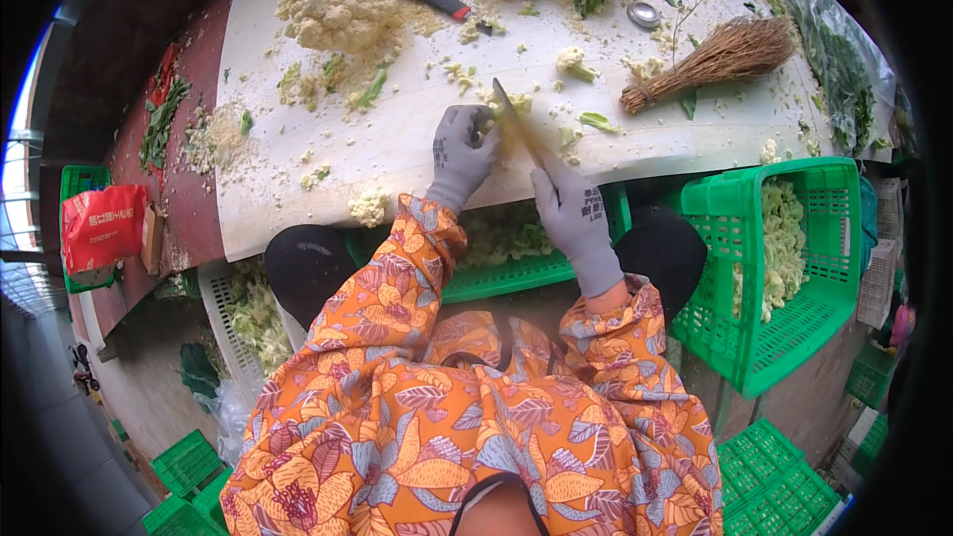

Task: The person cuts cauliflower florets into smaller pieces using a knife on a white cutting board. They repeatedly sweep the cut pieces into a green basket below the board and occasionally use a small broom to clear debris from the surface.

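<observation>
Grey gloves cover both my hands at the near edge of the white table [298, 164]. My right hand [569, 219] is closed round the handle of a knife [515, 115], its blade pointing up and left across a piece of cauliflower [517, 102]. At the left of the blade, my left hand [463, 152] has its fingers curled beside that piece; whether it grips it I cannot tell. A small floret [575, 63] lies beyond the blade, and another [368, 208] rests at the table's near edge. Whole cauliflower heads [339, 1] stand at the far side.
A red and black-handled cutter [439, 0], a round metal lid [643, 14] and a twig brush [711, 63] lie on the table. A green crate [759, 275] with florets stands tilted at right. Below the edge, another green crate [506, 279] sits between my knees.
</observation>
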### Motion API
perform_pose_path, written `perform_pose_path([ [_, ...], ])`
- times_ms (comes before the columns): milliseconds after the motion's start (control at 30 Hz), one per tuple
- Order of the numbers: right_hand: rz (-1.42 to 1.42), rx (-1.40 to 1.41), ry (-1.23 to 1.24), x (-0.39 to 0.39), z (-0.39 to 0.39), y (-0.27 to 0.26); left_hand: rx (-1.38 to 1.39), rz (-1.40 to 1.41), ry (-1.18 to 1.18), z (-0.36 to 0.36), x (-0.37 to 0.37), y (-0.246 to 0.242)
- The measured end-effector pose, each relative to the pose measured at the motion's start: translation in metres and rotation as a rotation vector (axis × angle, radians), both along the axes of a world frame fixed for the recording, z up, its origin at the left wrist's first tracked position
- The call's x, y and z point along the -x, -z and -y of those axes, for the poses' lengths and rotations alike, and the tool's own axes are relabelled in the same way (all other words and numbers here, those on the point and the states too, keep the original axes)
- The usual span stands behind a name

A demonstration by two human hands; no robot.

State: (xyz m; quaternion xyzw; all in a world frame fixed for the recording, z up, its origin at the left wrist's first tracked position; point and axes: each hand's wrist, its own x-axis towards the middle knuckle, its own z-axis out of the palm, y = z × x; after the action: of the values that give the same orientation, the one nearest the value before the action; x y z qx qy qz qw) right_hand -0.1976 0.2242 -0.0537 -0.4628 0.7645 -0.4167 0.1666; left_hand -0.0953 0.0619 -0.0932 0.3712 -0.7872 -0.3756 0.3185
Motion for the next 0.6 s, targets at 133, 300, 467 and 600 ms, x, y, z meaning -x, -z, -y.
perform_pose_path([
  [133,0.759,-0.067,0.104,0.011,0.006,-0.013,-0.019,-0.043,-0.032,0.003,0.006,-0.001],
  [300,1.458,0.097,0.166,0.031,-0.016,-0.021,-0.033,0.021,0.008,0.004,-0.022,0.006],
  [467,0.94,0.07,0.244,0.024,-0.013,-0.017,-0.096,0.044,0.014,0.005,-0.033,0.002],
  [600,0.509,-0.057,0.177,0.017,-0.014,0.001,-0.064,0.029,0.057,0.014,-0.043,0.003],
])
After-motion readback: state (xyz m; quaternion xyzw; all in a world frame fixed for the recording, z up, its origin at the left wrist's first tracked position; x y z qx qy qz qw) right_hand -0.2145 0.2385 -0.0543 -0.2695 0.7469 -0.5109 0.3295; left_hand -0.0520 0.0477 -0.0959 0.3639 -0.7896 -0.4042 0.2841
